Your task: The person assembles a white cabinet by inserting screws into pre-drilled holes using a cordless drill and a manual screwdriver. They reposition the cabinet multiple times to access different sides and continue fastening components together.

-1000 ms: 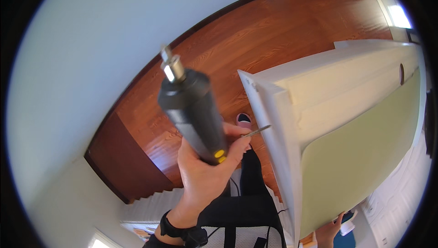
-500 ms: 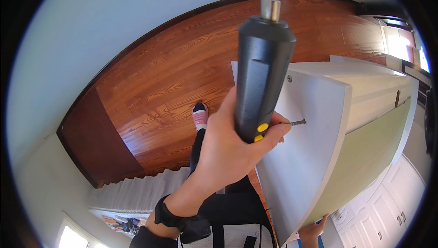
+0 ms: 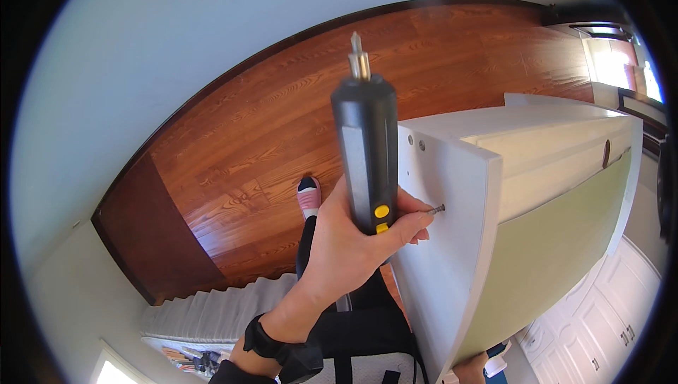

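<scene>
Beside a white, boxy cabinet with a pale green panel, a black, cylindrical screwdriver was clamped in the left hand. Whether the right hand, half hidden by the panel's edge, gripped it, I couldn't tell. Left fingertips pinched a grey metal screw at the cabinet's side.

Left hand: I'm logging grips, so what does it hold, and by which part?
The left hand holds a black electric screwdriver by its rear part, near the yellow buttons, and pinches a screw by the end away from the white panel.
</scene>
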A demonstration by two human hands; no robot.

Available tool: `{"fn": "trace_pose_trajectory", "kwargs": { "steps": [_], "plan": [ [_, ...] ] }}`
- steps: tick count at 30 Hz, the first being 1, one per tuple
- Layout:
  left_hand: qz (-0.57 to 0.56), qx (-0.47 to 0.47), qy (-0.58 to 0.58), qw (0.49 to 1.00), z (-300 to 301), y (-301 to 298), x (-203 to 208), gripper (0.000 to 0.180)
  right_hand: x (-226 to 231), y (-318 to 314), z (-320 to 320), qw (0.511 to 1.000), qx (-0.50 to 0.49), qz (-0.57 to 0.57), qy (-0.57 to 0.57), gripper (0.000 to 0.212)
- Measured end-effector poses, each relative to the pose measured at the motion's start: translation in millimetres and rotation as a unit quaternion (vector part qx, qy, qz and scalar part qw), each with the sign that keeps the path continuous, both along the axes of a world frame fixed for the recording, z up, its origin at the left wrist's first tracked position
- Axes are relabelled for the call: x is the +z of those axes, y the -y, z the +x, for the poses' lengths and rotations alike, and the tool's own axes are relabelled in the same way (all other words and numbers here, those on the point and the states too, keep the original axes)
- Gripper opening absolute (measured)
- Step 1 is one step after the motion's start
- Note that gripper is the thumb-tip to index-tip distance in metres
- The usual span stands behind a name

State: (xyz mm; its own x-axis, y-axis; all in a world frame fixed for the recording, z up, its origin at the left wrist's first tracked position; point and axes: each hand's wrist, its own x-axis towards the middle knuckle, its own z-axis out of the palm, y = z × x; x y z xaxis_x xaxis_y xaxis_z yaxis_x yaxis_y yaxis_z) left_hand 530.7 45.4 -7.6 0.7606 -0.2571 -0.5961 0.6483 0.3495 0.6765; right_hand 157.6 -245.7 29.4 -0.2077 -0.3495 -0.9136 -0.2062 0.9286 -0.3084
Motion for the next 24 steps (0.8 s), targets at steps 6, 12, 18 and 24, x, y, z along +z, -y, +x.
{"fn": "trace_pose_trajectory", "kwargs": {
  "steps": [6,12,18,24],
  "plan": [
    [0.009,-0.041,0.032,0.999,10,-5,-1,0.029,-4,-5,1,0.997,0.033,-0.03,-0.056,0.052],
    [0.145,-0.142,0.065,0.977,17,-54,2,0.054,-5,-7,-9,0.994,0.062,-0.056,-0.071,0.052],
    [0.212,-0.365,0.215,0.88,2,-119,17,0.061,-8,-7,-11,0.995,0.047,-0.039,-0.083,0.053],
    [0.19,-0.388,0.181,0.884,1,-121,23,0.06,-9,-4,-5,0.99,0.025,-0.047,-0.134,0.053]
  ]
}}
